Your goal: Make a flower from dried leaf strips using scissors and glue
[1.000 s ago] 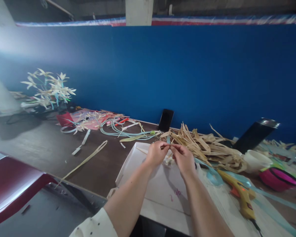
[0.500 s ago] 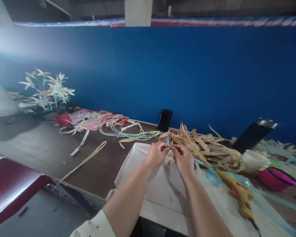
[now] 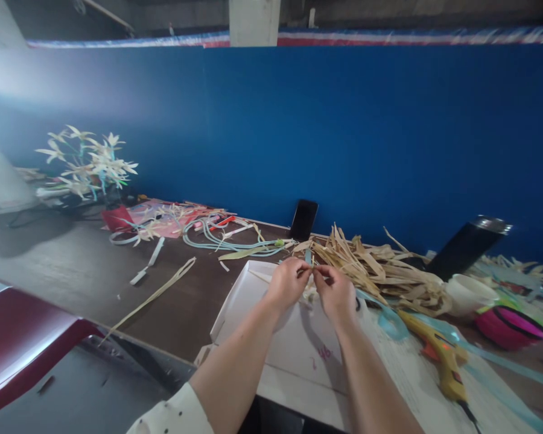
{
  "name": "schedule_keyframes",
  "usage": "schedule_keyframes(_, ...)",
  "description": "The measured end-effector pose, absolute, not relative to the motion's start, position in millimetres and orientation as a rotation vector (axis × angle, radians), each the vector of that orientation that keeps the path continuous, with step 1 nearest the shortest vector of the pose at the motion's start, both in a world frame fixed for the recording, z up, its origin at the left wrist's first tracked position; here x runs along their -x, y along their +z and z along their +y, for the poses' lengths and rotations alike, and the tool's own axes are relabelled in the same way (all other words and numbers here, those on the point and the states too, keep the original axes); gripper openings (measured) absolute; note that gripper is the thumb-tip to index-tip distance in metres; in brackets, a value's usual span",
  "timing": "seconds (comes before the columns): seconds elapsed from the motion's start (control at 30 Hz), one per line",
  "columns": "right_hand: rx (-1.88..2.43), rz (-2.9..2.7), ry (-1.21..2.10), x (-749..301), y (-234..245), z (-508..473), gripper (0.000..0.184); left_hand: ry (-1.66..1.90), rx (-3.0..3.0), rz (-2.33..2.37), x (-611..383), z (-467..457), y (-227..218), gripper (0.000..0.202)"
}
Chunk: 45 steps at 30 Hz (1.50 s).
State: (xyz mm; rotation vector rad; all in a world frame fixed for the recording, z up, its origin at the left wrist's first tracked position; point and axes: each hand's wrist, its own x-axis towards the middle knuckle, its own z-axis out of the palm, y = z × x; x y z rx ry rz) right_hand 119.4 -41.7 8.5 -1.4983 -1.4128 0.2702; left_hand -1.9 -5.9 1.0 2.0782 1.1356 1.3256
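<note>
Over an open white cardboard box, my left hand and my right hand meet fingertip to fingertip. Both are closed in a pinch on a small straw-coloured strip, which my fingers largely cover. Just below them, cream petal-like pieces show in the gap between the hands; whether they are joined to the strip I cannot tell. Right of my right hand lies a heap of dry corn husks. A yellow glue gun rests on paper near my right forearm.
A black phone leans against the blue partition. Further right are a dark flask, a white cup and a pink pouch. Coiled pale-blue cords, a long husk strip and husk flowers occupy the left.
My fingertips have drawn slightly closer together around the small strip, and the right fingers have shifted a little left. Other things have stayed in place.
</note>
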Motion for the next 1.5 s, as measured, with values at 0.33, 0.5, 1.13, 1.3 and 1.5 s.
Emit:
schedule_keyframes(0.33, 1.496, -1.414, 0.317, -122.5, 7.4, -41.9, 0.029, 1.257, -2.171, 1.110, 5.1, -3.2, 1.1, 0.016)
schedule_keyframes(0.5, 1.537, -1.436, 0.227, -121.3, 7.8, -42.6, 0.026, 1.202, -2.138, 1.179, 3.6, -5.2, -1.7, 0.014)
schedule_keyframes(1.13, 1.405, -1.449, 0.506, -116.5, 10.4, -45.8, 0.025, 1.034, -1.206, 1.084, -0.4, -3.0, 8.0, 0.020)
schedule_keyframes(1.3, 1.346, -1.343, 0.617, -115.5, 9.2, -44.0, 0.024, 1.073, -1.209, 1.066, -0.9, -2.5, 7.5, 0.023)
schedule_keyframes(1.5, 1.368, -1.430, 0.565, -113.5, 12.4, -45.8, 0.030, 1.085, -1.407, 1.193, 0.8, -2.0, 2.0, 0.016)
